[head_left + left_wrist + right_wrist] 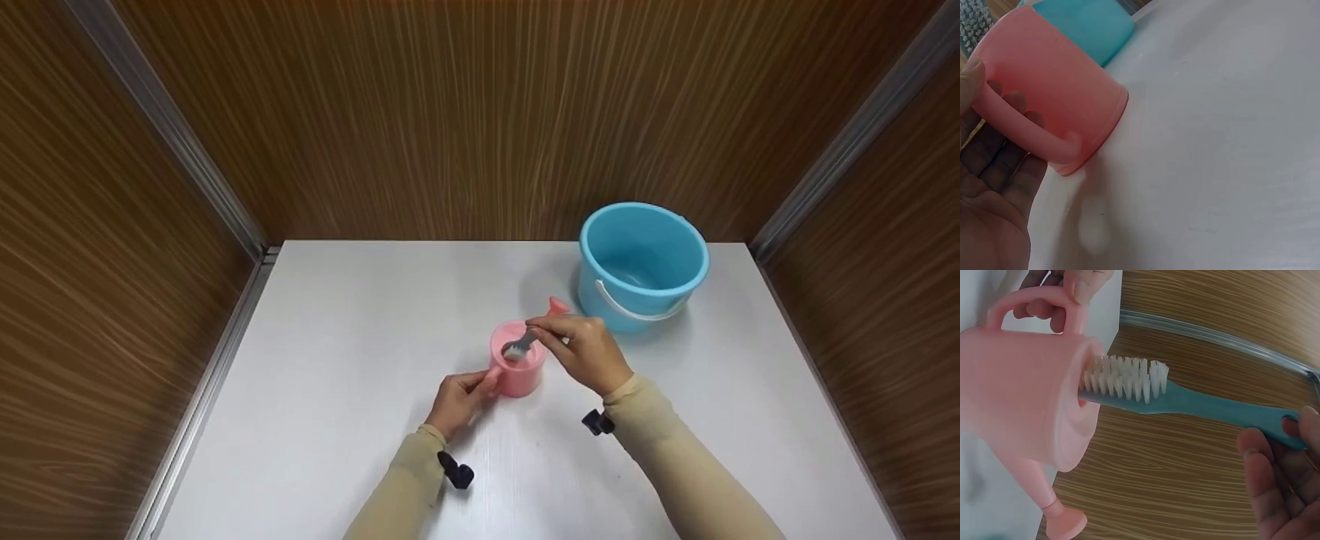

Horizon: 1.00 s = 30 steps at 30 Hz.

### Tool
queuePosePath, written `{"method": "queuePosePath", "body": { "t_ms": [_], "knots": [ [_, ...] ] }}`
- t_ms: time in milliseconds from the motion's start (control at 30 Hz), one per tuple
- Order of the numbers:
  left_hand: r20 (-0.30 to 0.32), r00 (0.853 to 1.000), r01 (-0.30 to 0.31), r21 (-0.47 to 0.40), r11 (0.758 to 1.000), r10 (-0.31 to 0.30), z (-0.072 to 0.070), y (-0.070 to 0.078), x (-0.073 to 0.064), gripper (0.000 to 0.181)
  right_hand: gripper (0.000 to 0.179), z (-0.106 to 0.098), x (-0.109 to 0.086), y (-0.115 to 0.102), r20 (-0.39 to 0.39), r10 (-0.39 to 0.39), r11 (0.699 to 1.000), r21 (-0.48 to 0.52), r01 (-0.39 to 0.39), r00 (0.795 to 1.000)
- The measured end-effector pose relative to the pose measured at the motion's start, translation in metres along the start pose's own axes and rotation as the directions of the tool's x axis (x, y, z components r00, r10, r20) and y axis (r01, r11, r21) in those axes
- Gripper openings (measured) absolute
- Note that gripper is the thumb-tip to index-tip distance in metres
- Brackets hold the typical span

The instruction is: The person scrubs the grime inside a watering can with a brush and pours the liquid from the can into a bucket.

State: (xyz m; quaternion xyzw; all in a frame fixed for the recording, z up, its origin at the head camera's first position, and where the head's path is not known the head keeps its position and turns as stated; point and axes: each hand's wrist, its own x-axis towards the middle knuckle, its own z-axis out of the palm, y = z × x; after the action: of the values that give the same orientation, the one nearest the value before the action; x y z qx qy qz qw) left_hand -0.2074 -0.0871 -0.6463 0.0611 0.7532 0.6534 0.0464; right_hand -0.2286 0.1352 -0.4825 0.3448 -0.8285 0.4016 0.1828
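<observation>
A pink watering can (519, 382) stands upright on the white table, its handle toward my left hand (454, 403). The left fingers and thumb grip that handle, clearly seen in the left wrist view. Over the can's top opening, my right hand (589, 351) pinches the end of a scrub brush. This brush (1202, 404) has a blue-green handle and white bristles; the front of its head is inside the opening, hidden by the can's wall. The spout's sprinkler head (1066, 524) points away from the left hand.
A light blue bucket (589, 291) with a white bail handle stands just beyond the can at the back right. Wood-patterned panels (450, 127) close off the back and both sides of the white table (352, 337). A dark wrist camera (456, 471) sits on each sleeve.
</observation>
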Motion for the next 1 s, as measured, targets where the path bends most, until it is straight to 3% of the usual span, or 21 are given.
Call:
{"method": "queuePosePath", "body": {
  "t_ms": [333,700,1000],
  "knots": [
    [0.001,1.0,-0.03,0.04,0.999,0.03,0.001,0.0,0.001,0.028,0.021,0.009,0.006,0.006,0.075,0.01,1.0,0.007,-0.011,0.997],
    [0.017,1.0,-0.017,0.017,1.0,0.016,-0.002,0.0,0.0,0.029,0.018,0.021,0.005,0.016,0.111,0.145,0.988,0.041,-0.151,0.983],
    [0.009,1.0,-0.011,0.012,1.0,0.01,-0.008,-0.003,0.0,0.03,0.009,0.033,0.01,0.024,0.103,0.306,0.941,0.12,-0.317,0.946]
  ]
}}
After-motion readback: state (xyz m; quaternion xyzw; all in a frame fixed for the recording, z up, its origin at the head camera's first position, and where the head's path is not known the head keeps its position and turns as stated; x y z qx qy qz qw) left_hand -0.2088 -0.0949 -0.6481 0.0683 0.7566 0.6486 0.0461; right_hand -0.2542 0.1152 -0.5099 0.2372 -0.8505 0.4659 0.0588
